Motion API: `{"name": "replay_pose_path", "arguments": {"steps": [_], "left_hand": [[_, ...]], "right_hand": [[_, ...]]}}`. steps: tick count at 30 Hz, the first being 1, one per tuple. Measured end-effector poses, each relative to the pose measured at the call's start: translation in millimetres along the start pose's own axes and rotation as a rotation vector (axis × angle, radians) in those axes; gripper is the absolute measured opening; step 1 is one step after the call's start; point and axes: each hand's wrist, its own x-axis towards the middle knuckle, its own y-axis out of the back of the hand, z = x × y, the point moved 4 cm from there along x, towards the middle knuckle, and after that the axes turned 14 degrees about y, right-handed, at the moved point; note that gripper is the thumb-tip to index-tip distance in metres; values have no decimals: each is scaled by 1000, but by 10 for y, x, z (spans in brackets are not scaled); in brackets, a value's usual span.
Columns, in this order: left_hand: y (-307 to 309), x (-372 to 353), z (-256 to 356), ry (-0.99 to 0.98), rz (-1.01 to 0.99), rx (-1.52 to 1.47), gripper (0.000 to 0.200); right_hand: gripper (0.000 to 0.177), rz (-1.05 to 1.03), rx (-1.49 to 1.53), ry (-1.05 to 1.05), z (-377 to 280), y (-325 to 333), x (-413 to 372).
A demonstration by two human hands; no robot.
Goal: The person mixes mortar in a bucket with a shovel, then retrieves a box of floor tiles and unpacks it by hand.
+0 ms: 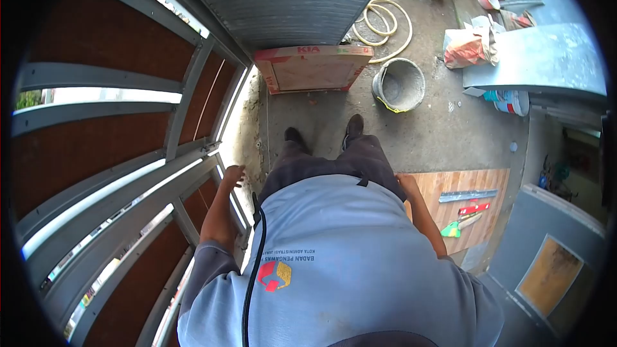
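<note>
My left hand (233,177) hangs beside my left hip near the metal gate (186,157). Its fingers are loosely bent and apart, with nothing in them. At my right hip, my right hand (406,184) hangs by the edge of a wood-look panel (427,187), its fingers mostly hidden. On that panel lie a grey metal bar (468,196), a small red spirit level (473,209) and a trowel with a green and yellow handle (452,229). Ahead of my shoes, a red-edged cardboard box marked KIA (308,71) leans upright against a corrugated metal surface (283,0).
A dirty bucket (400,85) stands right of the box, with a coiled yellow hose (408,32) behind it. Farther right are a torn bag (470,47) on a grey ledge (540,58) and a paint pail (512,101). The gate runs along my left side.
</note>
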Motion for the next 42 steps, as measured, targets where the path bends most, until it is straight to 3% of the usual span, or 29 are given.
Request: {"name": "replay_pose_path", "arguments": {"steps": [3, 6, 10, 14, 18, 21, 24, 30, 32, 37, 42], "left_hand": [[195, -145, 710, -173, 40, -8, 55], [235, -667, 1376, -345, 79, -88, 54], [137, -1004, 1766, -440, 51, -108, 53], [-39, -1152, 1669, -415, 30, -20, 53], [-138, -1040, 1343, -308, 89, -25, 52], [-226, -1009, 1028, -222, 107, -102, 51], [-395, -1146, 814, -213, 126, -136, 52], [-438, -1140, 1052, -296, 351, -17, 54], [-348, -1083, 1354, -483, 536, 149, 54], [-294, -1039, 2131, -595, 581, -34, 56], [-326, -629, 2837, -654, 624, -101, 62]], "right_hand": [[22, -11, 20, 39, -345, -212, -106], [25, -52, 1, 58, -152, -258, 187], [28, 2, 58, -12, -474, -269, 82], [22, 32, 120, -31, -569, -260, 90], [31, -82, 130, -7, 28, -73, 684], [31, -126, -3, -1, -224, 54, 707], [30, -86, 52, -55, -500, 161, 867], [33, -205, -248, 136, -1395, 112, 1383], [32, -257, -340, 213, -1727, -69, 1523], [34, -299, -465, 380, -2549, -762, 1538], [35, -301, -720, 771, -3114, -1548, 1622]]}}
